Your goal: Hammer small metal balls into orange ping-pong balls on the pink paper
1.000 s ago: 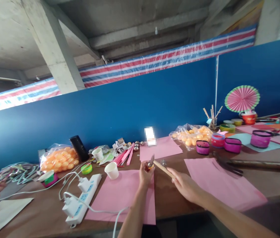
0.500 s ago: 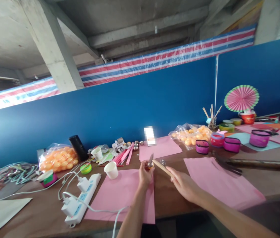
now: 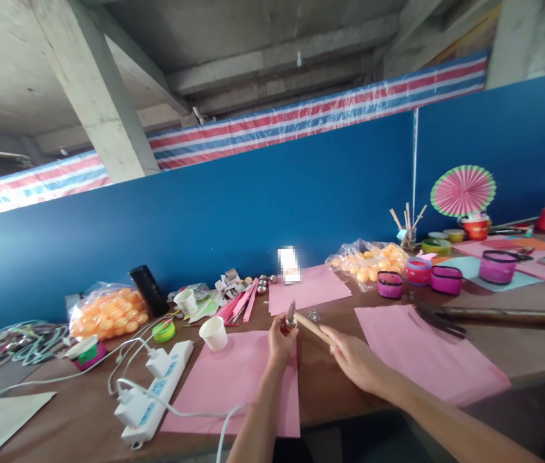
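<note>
My left hand [image 3: 281, 341] is closed around a small shiny metal piece [image 3: 292, 314] with a pointed tip sticking up; fingers hide its lower part. My right hand [image 3: 357, 360] grips a light wooden stick [image 3: 315, 328], pinched near its lower end. The stick slants up and left, its far end beside the metal piece; I cannot tell whether they touch. Just behind the stick lies a small silvery object [image 3: 313, 316] on the brown table [image 3: 330, 392]. A pink sheet [image 3: 224, 379] lies under and left of my left hand.
To the left stand a white paper cup [image 3: 213, 333] and a power strip [image 3: 161, 392] with trailing cables. Bags of orange balls [image 3: 113, 312] sit further back. On the right are another pink sheet [image 3: 427, 354], a hammer-like tool [image 3: 494, 316] and purple rings [image 3: 389, 285].
The whole view has shifted slightly, so things sit a little further left. Both hands keep their holds, and the stick's end stays beside the metal piece.
</note>
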The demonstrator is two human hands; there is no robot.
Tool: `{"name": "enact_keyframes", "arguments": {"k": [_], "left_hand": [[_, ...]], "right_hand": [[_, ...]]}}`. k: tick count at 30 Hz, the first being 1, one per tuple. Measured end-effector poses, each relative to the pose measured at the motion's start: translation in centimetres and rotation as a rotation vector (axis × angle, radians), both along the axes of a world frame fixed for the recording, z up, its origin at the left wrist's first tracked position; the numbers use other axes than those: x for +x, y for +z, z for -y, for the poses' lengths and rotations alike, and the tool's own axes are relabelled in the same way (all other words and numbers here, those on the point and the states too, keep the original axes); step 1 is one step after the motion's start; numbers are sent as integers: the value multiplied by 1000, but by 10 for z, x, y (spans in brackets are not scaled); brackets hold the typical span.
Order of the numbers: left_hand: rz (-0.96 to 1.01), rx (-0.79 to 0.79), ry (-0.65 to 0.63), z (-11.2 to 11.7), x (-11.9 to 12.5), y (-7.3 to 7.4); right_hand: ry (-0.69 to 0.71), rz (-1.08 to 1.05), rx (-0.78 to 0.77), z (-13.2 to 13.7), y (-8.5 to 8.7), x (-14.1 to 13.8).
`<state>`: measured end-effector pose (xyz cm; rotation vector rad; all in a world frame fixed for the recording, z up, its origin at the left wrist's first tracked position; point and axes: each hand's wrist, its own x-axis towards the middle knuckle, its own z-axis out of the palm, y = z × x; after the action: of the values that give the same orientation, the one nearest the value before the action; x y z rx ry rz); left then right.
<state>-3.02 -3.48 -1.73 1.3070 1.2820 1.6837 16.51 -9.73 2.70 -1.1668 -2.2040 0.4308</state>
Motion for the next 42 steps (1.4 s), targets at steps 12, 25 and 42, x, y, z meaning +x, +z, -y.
{"name": "enact_keyframes", "arguments": {"k": [12, 25, 42], "left_hand": [[-18, -31, -1, 5, 1, 7], [-46, -42, -2, 4, 0, 4], [-59, -4, 17, 9, 1, 10]], "right_hand": [[-47, 55, 40, 7, 0, -2], [-92, 96, 60, 10, -3, -5], [-76, -51, 66, 6, -4, -3]]}}
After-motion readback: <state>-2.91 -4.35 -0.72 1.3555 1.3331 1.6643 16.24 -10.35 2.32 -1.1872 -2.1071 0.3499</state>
